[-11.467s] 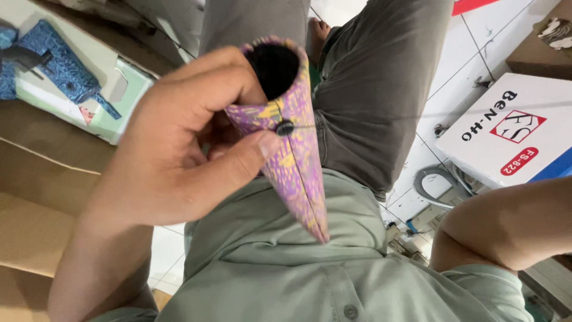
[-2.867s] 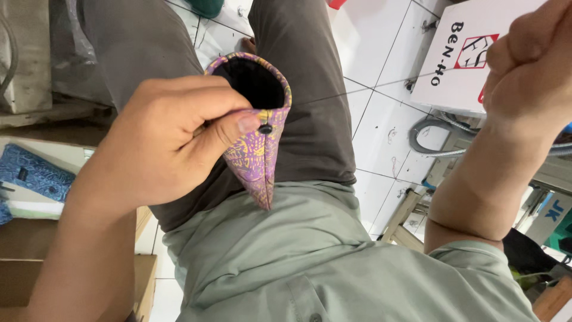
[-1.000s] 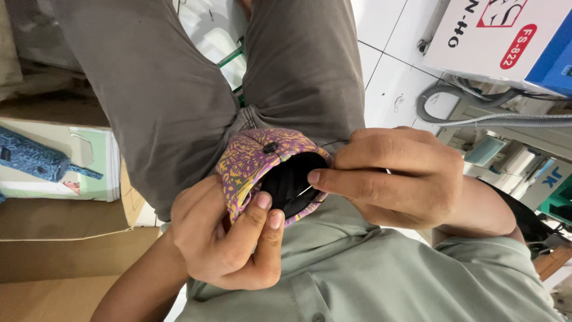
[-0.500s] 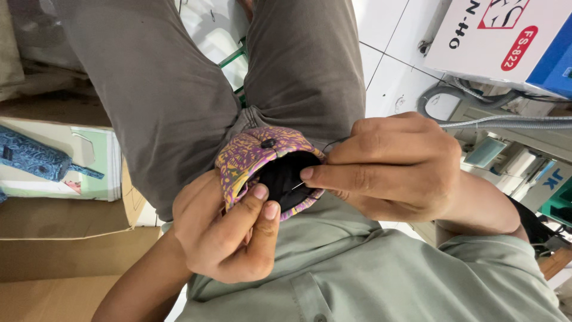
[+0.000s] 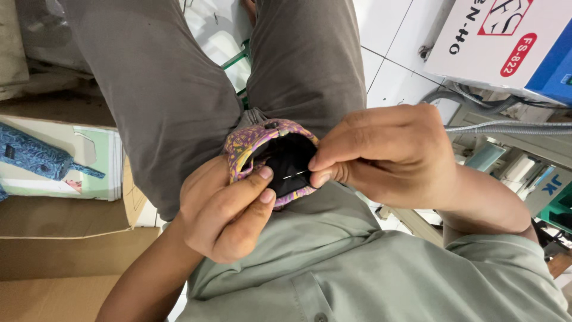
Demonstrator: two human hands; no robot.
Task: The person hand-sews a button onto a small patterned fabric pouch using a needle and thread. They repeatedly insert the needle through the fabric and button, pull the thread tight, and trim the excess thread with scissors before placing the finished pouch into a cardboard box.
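Observation:
A small purple and yellow patterned fabric pouch [image 5: 247, 143] with a black lining lies open on my lap over grey trousers. My left hand [image 5: 223, 214] grips its lower left rim, thumb and forefinger pressed on the edge. My right hand [image 5: 381, 155] pinches a thin sewing needle [image 5: 293, 175] between thumb and forefinger, its tip inside the black lining. A small dark button [image 5: 271, 126] sits on the pouch's upper rim.
A cardboard box [image 5: 65, 238] stands at the left, with a blue patterned item [image 5: 36, 158] lying on papers in it. A white and blue printed carton [image 5: 506, 45] sits at the upper right on white floor tiles, above grey hoses [image 5: 506, 128].
My right hand came down from the raised position onto the pouch opening. In the last second it edged closer in, and the left fingers shifted slightly on the rim.

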